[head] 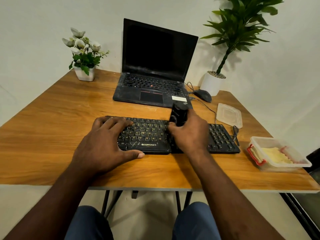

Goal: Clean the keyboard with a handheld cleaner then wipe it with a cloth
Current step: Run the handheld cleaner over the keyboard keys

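Note:
A black keyboard with dusty yellow-lettered keys lies on the wooden table, near its front edge. My left hand lies flat on the keyboard's left end, fingers spread and thumb along the front edge. My right hand grips a black handheld cleaner, held upright over the keys right of the middle; its lower end is hidden behind my fingers. A yellow cloth lies in an open clear plastic box at the table's right edge.
A dusty black laptop stands open behind the keyboard, with a wired mouse to its right. The box's clear lid lies by the keyboard's far right corner. A flower pot and a potted plant occupy the back corners.

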`<state>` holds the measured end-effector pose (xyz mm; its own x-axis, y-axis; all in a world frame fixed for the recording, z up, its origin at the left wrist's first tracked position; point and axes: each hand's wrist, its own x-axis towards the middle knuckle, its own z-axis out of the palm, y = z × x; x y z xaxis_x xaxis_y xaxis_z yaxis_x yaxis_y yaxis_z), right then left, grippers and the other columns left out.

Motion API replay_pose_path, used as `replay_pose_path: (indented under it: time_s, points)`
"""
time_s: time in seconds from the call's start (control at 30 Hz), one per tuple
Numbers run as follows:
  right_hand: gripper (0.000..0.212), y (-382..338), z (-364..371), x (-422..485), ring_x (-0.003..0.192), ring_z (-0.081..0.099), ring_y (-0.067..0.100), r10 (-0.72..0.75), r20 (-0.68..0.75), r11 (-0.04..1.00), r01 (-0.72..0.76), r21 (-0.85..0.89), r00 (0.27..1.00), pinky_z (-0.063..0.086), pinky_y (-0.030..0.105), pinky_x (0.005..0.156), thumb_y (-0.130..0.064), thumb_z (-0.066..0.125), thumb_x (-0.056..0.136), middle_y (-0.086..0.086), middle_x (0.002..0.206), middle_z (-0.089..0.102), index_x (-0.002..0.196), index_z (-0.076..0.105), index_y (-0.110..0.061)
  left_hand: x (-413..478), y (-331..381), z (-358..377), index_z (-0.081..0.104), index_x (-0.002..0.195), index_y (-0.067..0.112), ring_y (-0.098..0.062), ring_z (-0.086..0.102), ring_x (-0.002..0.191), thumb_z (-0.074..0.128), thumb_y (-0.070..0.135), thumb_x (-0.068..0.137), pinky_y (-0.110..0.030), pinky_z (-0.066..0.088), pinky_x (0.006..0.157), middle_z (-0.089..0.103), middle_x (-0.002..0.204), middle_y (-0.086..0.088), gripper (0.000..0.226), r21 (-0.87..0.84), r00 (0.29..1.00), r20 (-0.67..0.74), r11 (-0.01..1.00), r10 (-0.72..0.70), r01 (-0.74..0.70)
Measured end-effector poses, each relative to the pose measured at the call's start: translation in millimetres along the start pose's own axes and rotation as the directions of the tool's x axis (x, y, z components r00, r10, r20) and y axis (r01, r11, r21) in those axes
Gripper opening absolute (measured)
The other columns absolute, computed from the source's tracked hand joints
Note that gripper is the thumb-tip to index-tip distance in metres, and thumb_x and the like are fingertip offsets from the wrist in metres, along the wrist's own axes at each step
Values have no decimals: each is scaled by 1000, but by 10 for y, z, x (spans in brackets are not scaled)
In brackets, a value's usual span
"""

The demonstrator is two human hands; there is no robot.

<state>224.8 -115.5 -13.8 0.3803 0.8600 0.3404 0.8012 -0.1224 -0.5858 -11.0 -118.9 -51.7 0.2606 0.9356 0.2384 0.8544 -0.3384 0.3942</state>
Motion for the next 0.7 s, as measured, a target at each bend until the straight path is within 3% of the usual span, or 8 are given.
replay_pose_path:
  time_s: [0.1, 0.2, 0.4, 0.5, 0.6, 0.7]
  points:
    - [52, -194, 154, -105, 104, 69, 15, -124, 63, 992, 122, 37, 990, 62, 33, 84, -37, 83, 83, -4, 117, 71, 129, 61, -23, -12, -3, 8, 34, 151, 45, -13, 19, 144, 52, 101, 58, -47, 48, 97, 37, 156, 18, 110, 5, 1000, -9, 1000, 0, 0]
    - [54, -189, 112, -28, 101, 70, 14, -103, 122, 991, 92, 97, 987, 63, 32, 82, -35, 84, 82, -3, 117, 71, 129, 61, -21, -19, -15, 11, 33, 151, 45, -13, 20, 145, 49, 102, 57, -46, 48, 98, 37, 156, 18, 112, -1, 1000, -13, 1000, 1, -1]
    - [57, 154, -141, 168, 103, 70, 20, 85, -71, 996, -87, -24, 994, 53, 27, 75, -35, 84, 82, 2, 119, 72, 131, 61, -17, 3, -8, 7, 27, 153, 47, -13, 18, 146, 47, 103, 57, -46, 47, 100, 32, 159, 18, 112, 22, 1000, 8, 1000, 2, -2]
    - [55, 19, -5, 42, 102, 69, 16, 31, -10, 999, -31, 15, 999, 54, 22, 71, -34, 83, 84, -2, 119, 71, 132, 60, -22, 10, -10, 8, 28, 153, 47, -12, 18, 146, 46, 103, 57, -46, 47, 99, 32, 159, 19, 113, 26, 1000, 5, 1000, -4, 4]
    - [56, -161, 171, -80, 104, 69, 15, -76, 60, 997, 73, 40, 995, 62, 31, 80, -37, 83, 83, -4, 118, 71, 132, 60, -23, -4, -9, 13, 29, 153, 46, -12, 19, 145, 46, 104, 57, -45, 47, 98, 34, 158, 19, 113, 33, 1000, -6, 999, 1, -1]
    - [56, -192, 140, -12, 101, 70, 15, -76, 88, 995, 69, 75, 993, 63, 32, 80, -35, 84, 82, -3, 118, 71, 132, 60, -22, -17, -14, 12, 30, 152, 46, -11, 18, 145, 47, 102, 58, -45, 48, 98, 34, 158, 19, 111, 28, 1000, -16, 1000, 4, -4]
